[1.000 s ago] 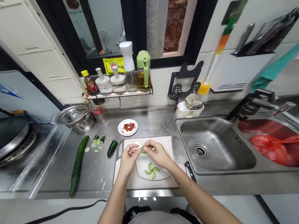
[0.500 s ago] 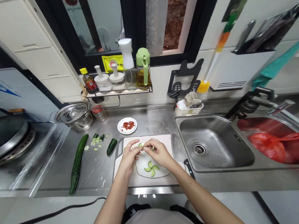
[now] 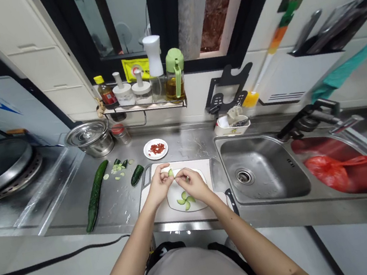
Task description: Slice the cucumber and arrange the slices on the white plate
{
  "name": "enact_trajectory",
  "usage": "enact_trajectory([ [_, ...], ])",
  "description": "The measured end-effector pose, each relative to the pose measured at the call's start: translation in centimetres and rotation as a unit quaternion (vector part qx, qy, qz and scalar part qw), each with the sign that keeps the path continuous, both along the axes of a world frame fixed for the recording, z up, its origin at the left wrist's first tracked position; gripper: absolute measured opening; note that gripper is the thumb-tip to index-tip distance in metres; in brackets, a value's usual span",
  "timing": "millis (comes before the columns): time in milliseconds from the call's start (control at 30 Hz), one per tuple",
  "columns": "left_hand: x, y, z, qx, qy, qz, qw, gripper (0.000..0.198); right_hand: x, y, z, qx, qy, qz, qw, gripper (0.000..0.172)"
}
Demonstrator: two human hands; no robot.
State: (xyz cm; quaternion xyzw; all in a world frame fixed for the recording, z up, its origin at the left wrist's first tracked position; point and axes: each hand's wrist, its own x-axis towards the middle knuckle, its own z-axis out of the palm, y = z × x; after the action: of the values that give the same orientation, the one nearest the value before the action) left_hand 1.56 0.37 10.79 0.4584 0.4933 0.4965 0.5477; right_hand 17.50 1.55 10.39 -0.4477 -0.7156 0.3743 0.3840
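My left hand (image 3: 159, 186) holds a thin green cucumber slice (image 3: 170, 172) between thumb and fingers. Beside it, my right hand (image 3: 194, 185) is closed in a pinch close to the slice; whatever its fingertips hold is too small to make out. Both hands hover over a white plate (image 3: 177, 191) with a dark rim. On this plate several cucumber slices (image 3: 185, 200) lie fanned out in a pinwheel. The plate rests on a pale cutting board (image 3: 203, 164). A knife with a black handle (image 3: 231, 201) lies at the board's right edge, partly behind my right forearm.
Left of the board lie a cut cucumber piece (image 3: 136, 175), cucumber scraps (image 3: 117, 168) and a long cucumber (image 3: 96, 196). Behind stands a small dish (image 3: 146, 152) of chopped red bits. A steel pot (image 3: 94, 141) is farther left. On the right is a sink (image 3: 263, 166).
My left hand has turned a little, and the cucumber slice now stands up more visibly between its fingers. The right hand has drawn slightly apart from the left. The view has shifted slightly.
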Motion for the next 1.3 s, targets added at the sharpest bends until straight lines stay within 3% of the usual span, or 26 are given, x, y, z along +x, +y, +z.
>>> enact_trajectory([
  [367,-0.3,-0.1,-1.1,0.054,0.137,-0.002,0.989,0.042,-0.7,0.4,-2.2,-0.095,0.041,-0.018,0.994,0.015],
  [633,-0.8,0.5,-3.5,0.033,0.168,-0.006,0.985,0.039,-0.9,0.8,-4.7,-0.138,0.025,-0.006,0.990,0.012],
  [900,-1.3,0.5,-6.3,0.014,0.231,-0.026,0.973,0.039,-0.9,0.9,-7.4,-0.167,-0.048,0.004,0.985,0.013],
  [1133,-2.1,0.7,-8.4,-0.011,0.309,-0.053,0.949,0.040,-1.2,0.6,-7.8,-0.174,-0.124,0.014,0.977,0.015],
  [1300,-2.3,1.0,-8.7,-0.003,0.390,-0.066,0.919,0.043,-1.8,0.7,-7.8,-0.157,-0.200,0.008,0.967,0.015],
])
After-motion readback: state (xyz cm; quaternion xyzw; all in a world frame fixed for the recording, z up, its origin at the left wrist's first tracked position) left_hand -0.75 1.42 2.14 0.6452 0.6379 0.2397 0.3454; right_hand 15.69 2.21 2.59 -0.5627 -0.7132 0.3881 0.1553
